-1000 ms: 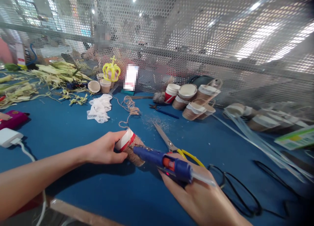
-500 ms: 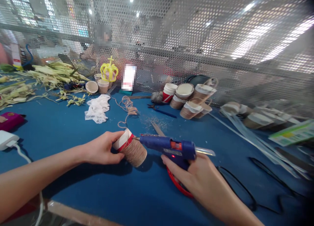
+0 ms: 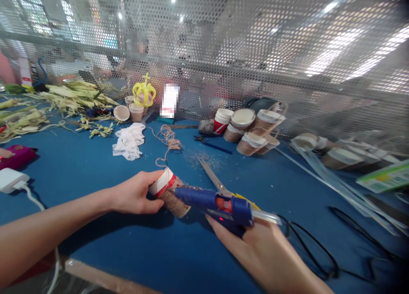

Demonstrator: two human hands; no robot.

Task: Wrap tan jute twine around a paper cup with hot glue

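Note:
My left hand (image 3: 142, 196) is closed round the rim end of a paper cup (image 3: 174, 200), which lies tilted above the table. Brown twine covers most of the cup, while a red and white band near the rim stays bare. In my right hand (image 3: 252, 243) is a blue hot glue gun (image 3: 214, 204) with a red light on and a clear glue stick out of its back. Its nozzle is at the cup's wrapped side; whether it touches I cannot tell. Loose twine (image 3: 169, 138) trails from the cup to a tangle behind it.
Scissors (image 3: 214, 177) lie just behind the glue gun. Pliers (image 3: 212, 145), several twine-wrapped cups (image 3: 251, 142) and a perforated metal screen (image 3: 204, 51) stand further back. White cloth (image 3: 128, 140) and dry husks (image 3: 73, 98) lie left; clear glue sticks (image 3: 338, 187) and a black cord (image 3: 313, 238) right.
The glue gun has moved slightly left and down, its nozzle now lower across the twine-wrapped side. My left hand keeps its hold on the cup. More of the scissors shows.

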